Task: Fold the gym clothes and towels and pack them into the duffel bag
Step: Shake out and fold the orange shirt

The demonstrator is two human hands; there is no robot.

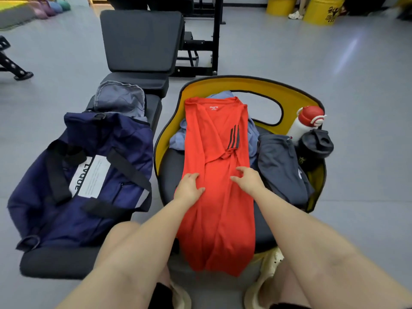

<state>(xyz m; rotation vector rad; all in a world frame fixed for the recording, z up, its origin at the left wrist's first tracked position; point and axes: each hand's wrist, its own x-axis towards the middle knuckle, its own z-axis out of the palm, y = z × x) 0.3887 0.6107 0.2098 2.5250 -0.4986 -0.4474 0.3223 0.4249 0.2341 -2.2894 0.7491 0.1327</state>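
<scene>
Your left hand (189,188) and right hand (248,178) press flat, fingers relaxed, gripping nothing, mid-frame on the red shirt (217,197); its long axis runs top to bottom.

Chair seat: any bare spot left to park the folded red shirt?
Only a black strip of the chair seat, between red shirt and yellow rim. The right is crowded with grey shorts and bottles. Both hands rest on the shirt.
</scene>
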